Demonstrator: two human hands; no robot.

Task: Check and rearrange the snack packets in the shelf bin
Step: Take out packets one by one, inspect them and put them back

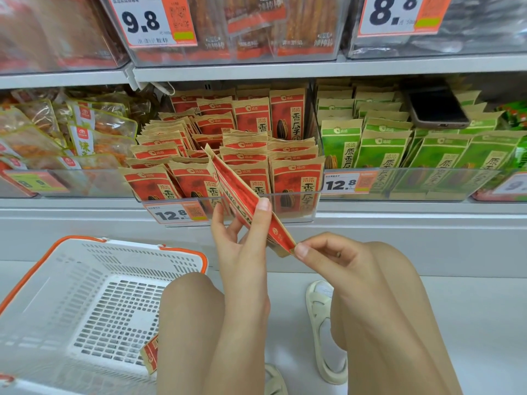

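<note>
A clear shelf bin [296,216] holds several red and tan sunflower seed packets [251,121] standing in rows. In front of the bin I hold a few of these red packets [242,192] tilted edge-on, their top corner reaching over the bin's front row. My left hand [242,235] grips them around the middle with thumb and fingers. My right hand [325,255] pinches their lower corner between thumb and forefinger.
A white basket with orange rim [37,269] sits on the floor at the left, one red packet [149,356] inside. A bin of green packets [427,155] stands to the right with a phone [437,109] lying on it. My knees and sandalled feet are below.
</note>
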